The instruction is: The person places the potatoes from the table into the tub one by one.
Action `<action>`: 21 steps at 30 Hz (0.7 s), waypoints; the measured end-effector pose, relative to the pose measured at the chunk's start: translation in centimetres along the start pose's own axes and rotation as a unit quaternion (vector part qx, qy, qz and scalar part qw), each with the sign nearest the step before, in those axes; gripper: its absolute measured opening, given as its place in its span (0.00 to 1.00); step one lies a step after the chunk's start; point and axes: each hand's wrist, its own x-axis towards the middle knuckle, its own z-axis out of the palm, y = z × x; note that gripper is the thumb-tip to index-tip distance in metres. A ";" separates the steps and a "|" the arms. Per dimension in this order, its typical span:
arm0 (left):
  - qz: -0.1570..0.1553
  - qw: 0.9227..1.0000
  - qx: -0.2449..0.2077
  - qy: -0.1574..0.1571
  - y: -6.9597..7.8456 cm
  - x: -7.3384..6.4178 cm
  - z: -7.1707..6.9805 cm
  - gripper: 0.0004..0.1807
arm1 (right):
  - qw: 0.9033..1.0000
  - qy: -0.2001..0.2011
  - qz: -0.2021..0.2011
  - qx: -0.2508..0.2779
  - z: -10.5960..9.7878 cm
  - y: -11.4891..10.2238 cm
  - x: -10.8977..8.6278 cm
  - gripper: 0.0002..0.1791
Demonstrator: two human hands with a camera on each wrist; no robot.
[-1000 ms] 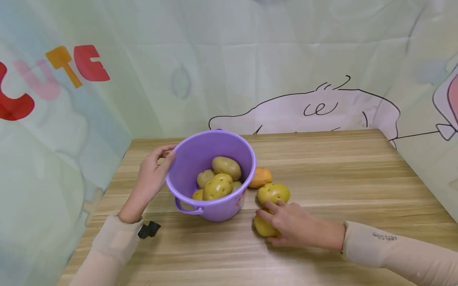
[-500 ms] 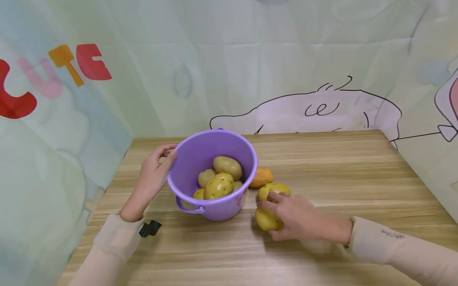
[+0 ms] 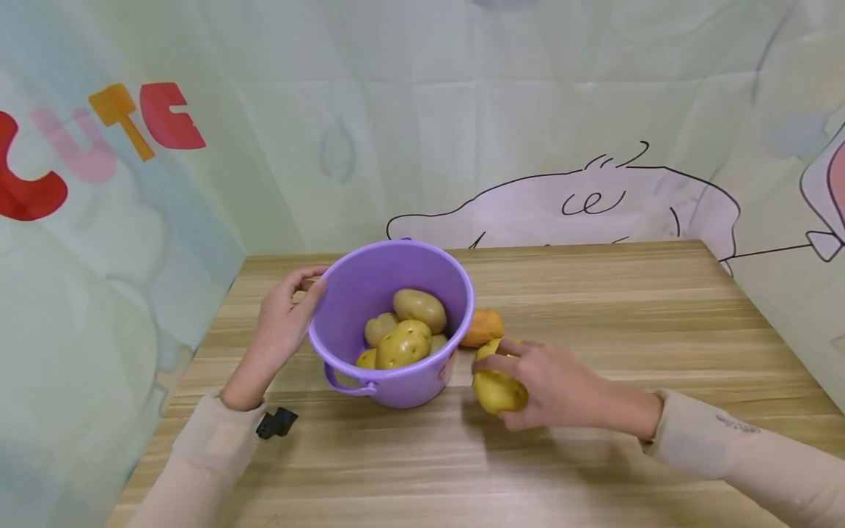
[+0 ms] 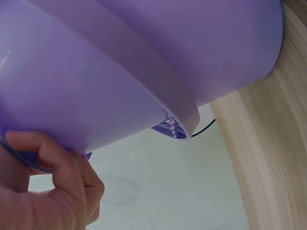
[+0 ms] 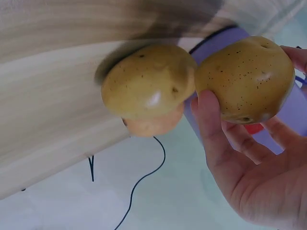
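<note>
My left hand (image 3: 284, 315) grips the rim of a purple bucket (image 3: 405, 392) on its left side. In the left wrist view its curled fingers (image 4: 72, 177) hold the rim beside the bucket's wall. Several potatoes (image 3: 403, 345) lie inside the bucket, yellow and tan. To the right of it my right hand (image 3: 557, 385) holds a yellow potato (image 3: 498, 392) between thumb and fingers. The right wrist view shows this speckled potato (image 5: 247, 79) raised off the table. Behind it another potato (image 5: 146, 81) rests on the table, partly hidden by the hand in the head view.
An orange lumpy thing (image 3: 483, 328), like a sweet potato, lies against the bucket's right side. The bucket's handle (image 3: 346, 385) hangs down at the front left. A printed curtain (image 3: 317, 125) stands behind the wooden table (image 3: 627, 308).
My right hand has lifted the near potato off the table and shifted it slightly away from me, in front of the other potato. The left hand and the bucket have stayed put.
</note>
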 end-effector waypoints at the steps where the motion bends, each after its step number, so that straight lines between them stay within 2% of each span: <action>1: 0.001 1.000 0.000 0.000 0.0 0.0 0.0 0.23 | 1.000 0.000 0.000 0.003 -0.2 0.1 0.0 0.34; 9: 0.003 1.000 -0.001 0.001 -0.1 0.0 0.0 0.23 | 1.000 -0.004 0.008 0.029 -1.6 0.4 0.3 0.33; 21: 0.007 1.000 0.000 0.007 -0.1 0.0 0.1 0.22 | 0.999 0.005 0.028 0.015 -4.3 0.5 0.9 0.33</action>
